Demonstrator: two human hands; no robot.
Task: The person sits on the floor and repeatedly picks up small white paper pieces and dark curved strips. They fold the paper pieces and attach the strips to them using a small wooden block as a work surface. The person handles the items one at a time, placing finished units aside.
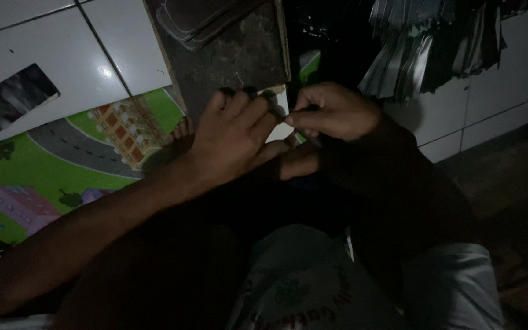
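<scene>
Head view, dim: left hand (pixel 236 137) curled onto small dark piece (pixel 271 101) at centre, right hand (pixel 331 113) pinching same piece from 3 o'clock. Dark board (pixel 227 55) at 12, hanging grey strips (pixel 423 49) at 2. Printed play mat (pixel 62 159) at 9 over white floor tiles (pixel 50 49).

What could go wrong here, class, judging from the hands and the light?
1. The scene is very dim, so the small dark piece pinched between the left hand and right hand could be misjudged.
2. Both hands' fingers crowd together at the dark board; one might get nipped.
</scene>
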